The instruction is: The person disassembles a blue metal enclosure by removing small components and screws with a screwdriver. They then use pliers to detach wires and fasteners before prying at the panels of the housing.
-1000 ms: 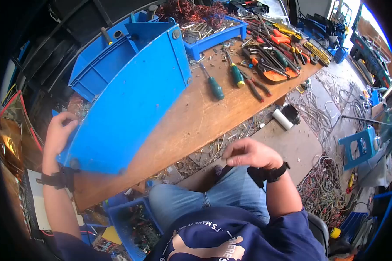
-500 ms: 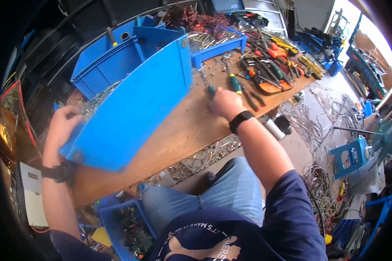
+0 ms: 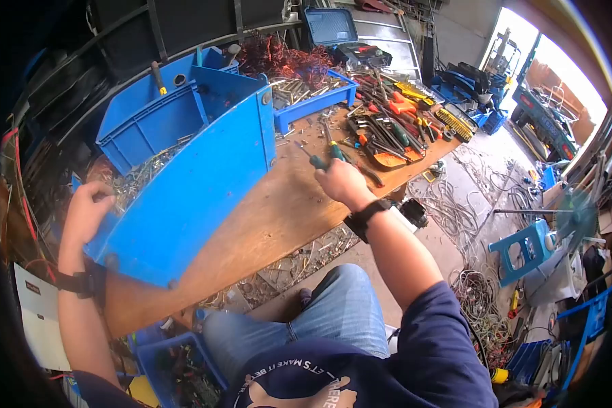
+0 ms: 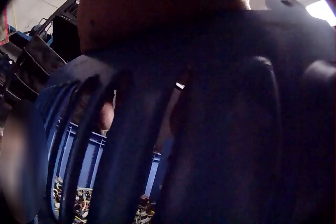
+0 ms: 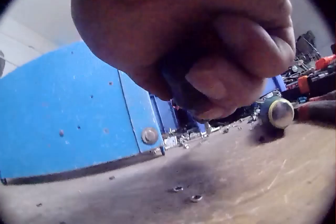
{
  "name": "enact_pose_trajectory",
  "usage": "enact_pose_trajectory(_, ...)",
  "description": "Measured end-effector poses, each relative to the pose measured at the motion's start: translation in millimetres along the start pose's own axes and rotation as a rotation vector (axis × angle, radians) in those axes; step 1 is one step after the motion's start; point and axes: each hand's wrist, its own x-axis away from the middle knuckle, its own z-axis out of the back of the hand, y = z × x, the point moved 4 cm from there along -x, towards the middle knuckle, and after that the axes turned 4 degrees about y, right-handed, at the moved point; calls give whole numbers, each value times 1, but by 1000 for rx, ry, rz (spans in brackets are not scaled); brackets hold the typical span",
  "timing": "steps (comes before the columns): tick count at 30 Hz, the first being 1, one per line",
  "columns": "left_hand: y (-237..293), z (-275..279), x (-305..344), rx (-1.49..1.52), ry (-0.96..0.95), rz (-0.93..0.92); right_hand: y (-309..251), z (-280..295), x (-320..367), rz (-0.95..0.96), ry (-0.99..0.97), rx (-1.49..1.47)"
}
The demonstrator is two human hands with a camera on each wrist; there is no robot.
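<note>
A large blue casing leans over the left part of the wooden table. At its near left end my left hand grips its edge with bent fingers; in the left wrist view dark slats of the casing fill most of the picture, below the hand. My right hand is on the table, curled round the green handle of a screwdriver whose shaft points away from me. Close up, the fingers of the right hand wrap the dark handle. A second screwdriver lies just beyond.
Blue bins stand behind the casing, beside a blue tray of metal pieces and red wire. Pliers and an orange tool holder lie at the right on the table. Beneath, a blue crate holds scrap.
My right hand has gone from over my lap to the table and taken hold of the screwdriver. The left hand stays at the casing. The head view has shifted a little.
</note>
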Motion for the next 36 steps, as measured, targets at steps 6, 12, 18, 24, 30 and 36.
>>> enact_pose_trajectory(6, -19, 0, -7, 130, 132, -128, 33, 29, 71, 89, 22, -461)
enact_pose_trajectory(12, -45, 57, 16, 737, 594, 19, 23, 2, 115, 136, -112, -723)
enact_pose_trajectory(18, 53, 26, 110, 824, 570, -308, 7, -35, 115, 145, -165, -748)
enact_pose_trajectory(24, 103, -155, 123, 985, -181, 163, 1, -44, 117, 179, -173, -785)
enact_pose_trajectory(30, 121, -237, 109, 1360, -408, 530, -6, -43, 117, 213, -96, -740)
enact_pose_trajectory(36, 130, -256, 96, 1478, -487, 582, -9, -46, 116, 209, -120, -764)
